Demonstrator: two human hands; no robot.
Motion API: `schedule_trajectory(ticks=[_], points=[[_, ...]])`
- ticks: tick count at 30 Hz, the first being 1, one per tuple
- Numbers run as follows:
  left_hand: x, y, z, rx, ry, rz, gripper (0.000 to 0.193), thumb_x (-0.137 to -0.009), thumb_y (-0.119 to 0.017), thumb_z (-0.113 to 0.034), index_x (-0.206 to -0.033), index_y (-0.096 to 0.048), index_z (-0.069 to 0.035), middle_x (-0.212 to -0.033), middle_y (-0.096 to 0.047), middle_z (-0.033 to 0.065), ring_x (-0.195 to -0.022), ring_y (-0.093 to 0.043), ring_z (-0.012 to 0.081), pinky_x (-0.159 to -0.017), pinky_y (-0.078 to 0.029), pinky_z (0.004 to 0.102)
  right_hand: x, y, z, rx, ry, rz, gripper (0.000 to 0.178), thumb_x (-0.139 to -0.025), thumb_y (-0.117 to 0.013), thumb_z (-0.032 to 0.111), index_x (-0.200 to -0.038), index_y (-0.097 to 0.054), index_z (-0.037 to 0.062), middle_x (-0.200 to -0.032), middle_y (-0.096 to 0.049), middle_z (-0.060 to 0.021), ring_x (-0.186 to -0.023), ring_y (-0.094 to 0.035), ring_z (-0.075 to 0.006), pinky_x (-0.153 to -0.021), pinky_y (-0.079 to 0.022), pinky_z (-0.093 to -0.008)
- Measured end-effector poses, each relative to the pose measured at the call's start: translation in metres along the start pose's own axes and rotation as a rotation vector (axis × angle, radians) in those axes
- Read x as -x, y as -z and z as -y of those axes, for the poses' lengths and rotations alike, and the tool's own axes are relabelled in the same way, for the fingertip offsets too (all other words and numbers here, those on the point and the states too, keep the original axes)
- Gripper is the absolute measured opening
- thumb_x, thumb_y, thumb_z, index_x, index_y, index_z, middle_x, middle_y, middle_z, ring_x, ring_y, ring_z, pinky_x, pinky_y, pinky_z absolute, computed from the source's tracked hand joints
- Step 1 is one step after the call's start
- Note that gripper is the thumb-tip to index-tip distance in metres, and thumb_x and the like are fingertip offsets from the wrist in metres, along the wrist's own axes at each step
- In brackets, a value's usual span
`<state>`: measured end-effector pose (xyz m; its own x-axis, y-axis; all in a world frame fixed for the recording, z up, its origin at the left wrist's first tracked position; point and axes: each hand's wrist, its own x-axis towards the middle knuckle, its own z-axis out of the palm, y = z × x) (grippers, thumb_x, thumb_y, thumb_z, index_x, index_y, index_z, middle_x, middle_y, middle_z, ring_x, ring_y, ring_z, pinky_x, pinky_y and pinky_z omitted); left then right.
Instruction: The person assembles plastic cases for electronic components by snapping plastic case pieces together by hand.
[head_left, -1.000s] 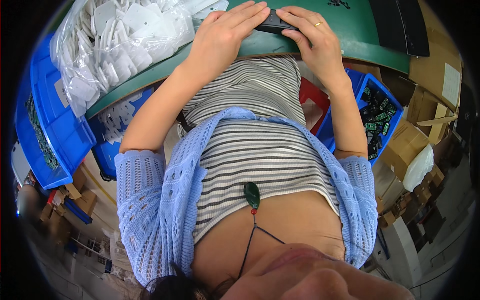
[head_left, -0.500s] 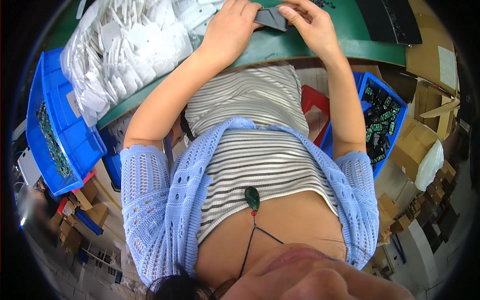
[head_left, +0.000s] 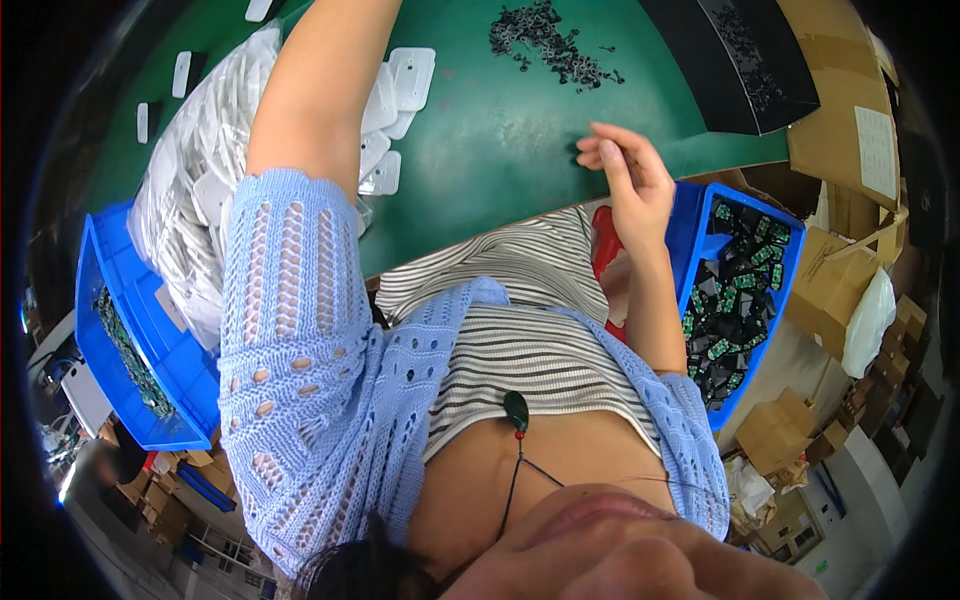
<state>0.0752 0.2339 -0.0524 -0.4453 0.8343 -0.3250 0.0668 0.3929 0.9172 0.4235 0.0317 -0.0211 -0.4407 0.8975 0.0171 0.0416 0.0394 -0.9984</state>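
Observation:
My left arm [head_left: 320, 95] stretches up past the top edge, so my left hand is out of sight. Near the front edge of the green table [head_left: 480, 150], my right hand [head_left: 637, 180] hovers with fingers loosely bent and thumb apart; nothing shows in it. Beyond it lies a loose heap of small black parts [head_left: 555, 45], out of the hand's reach at this instant. Beside my left arm, flat white plastic plates [head_left: 408, 80] spill from a large clear bag [head_left: 205, 190] of similar pieces. The grey piece from earlier is not visible.
A blue bin [head_left: 790, 300] with black parts and green circuit boards stands at my right. Another blue bin [head_left: 150, 430] with boards is at left. A black tray [head_left: 735, 60] holds small dark parts near cardboard boxes [head_left: 850, 110]. Several white-topped pieces [head_left: 181, 74] lie far left.
My left arm has reached far forward, taking its hand out of view. My right hand has moved back toward me, away from the grey piece both hands held. The heap of black parts now shows fully.

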Motion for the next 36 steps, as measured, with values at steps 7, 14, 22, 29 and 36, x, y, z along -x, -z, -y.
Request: schedule_trajectory(ticks=[7, 14, 22, 29, 36], points=[[-0.002, 0.043, 0.002, -0.295, 0.108, 0.240, 0.037, -0.088, -0.058, -0.030, -0.074, -0.064, 0.004, -0.058, -0.062, 0.0120, -0.041, -0.054, 0.0180, -0.041, -0.042, 0.0323, -0.002, 0.015, -0.001, 0.026, -0.013, -0.039, 0.018, -0.091, -0.053, 0.008, -0.105, -0.060, -0.0012, -0.089, -0.065, -0.0085, -0.074, -0.059, -0.0099, -0.067, -0.047, -0.0219], [0.190, 0.048, -0.020, -0.960, -0.522, 0.086, 0.030, -0.077, -0.066, -0.025, -0.090, -0.063, 0.001, -0.087, -0.064, 0.0191, -0.087, -0.062, 0.0306, -0.076, -0.048, 0.0386, -0.016, 0.015, -0.004, 0.073, 0.085, -0.048, 0.018, -0.091, -0.054, 0.010, -0.104, -0.061, 0.0004, -0.088, -0.066, -0.0062, -0.072, -0.057, -0.0082, -0.064, -0.044, -0.0214], [0.241, 0.059, 0.014, -1.205, -0.632, 0.216, 0.033, -0.071, -0.066, -0.010, -0.101, -0.056, -0.001, -0.095, -0.053, 0.0168, -0.096, -0.050, 0.0344, -0.086, -0.042, 0.0408, -0.042, 0.021, -0.021, 0.585, 0.286, -0.258, 0.022, -0.078, -0.068, 0.011, -0.100, -0.066, 0.0101, -0.091, -0.060, -0.0022, -0.075, -0.054, -0.0120, -0.061, -0.045, -0.0242], [0.229, 0.083, 0.031, -1.112, -0.621, 0.236, 0.032, -0.072, -0.072, -0.015, -0.097, -0.055, -0.005, -0.090, -0.052, 0.0096, -0.078, -0.052, 0.0255, -0.067, -0.044, 0.0337, -0.072, 0.028, -0.034, 0.631, 0.421, -0.311, 0.015, -0.081, -0.066, 0.008, -0.095, -0.068, 0.0074, -0.086, -0.059, -0.0051, -0.068, -0.055, -0.0117, -0.059, -0.046, -0.0224], [0.261, 0.089, 0.003, -0.919, -0.476, 0.167, 0.021, -0.080, -0.067, -0.009, -0.092, -0.050, -0.004, -0.070, -0.048, 0.0056, -0.064, -0.048, 0.0132, -0.060, -0.040, 0.0254, -0.119, 0.029, -0.011, 0.858, 0.640, -0.021, 0.019, -0.072, -0.066, 0.004, -0.090, -0.060, 0.0026, -0.084, -0.052, -0.0109, -0.083, -0.054, -0.0270, -0.076, -0.045, -0.0332]])
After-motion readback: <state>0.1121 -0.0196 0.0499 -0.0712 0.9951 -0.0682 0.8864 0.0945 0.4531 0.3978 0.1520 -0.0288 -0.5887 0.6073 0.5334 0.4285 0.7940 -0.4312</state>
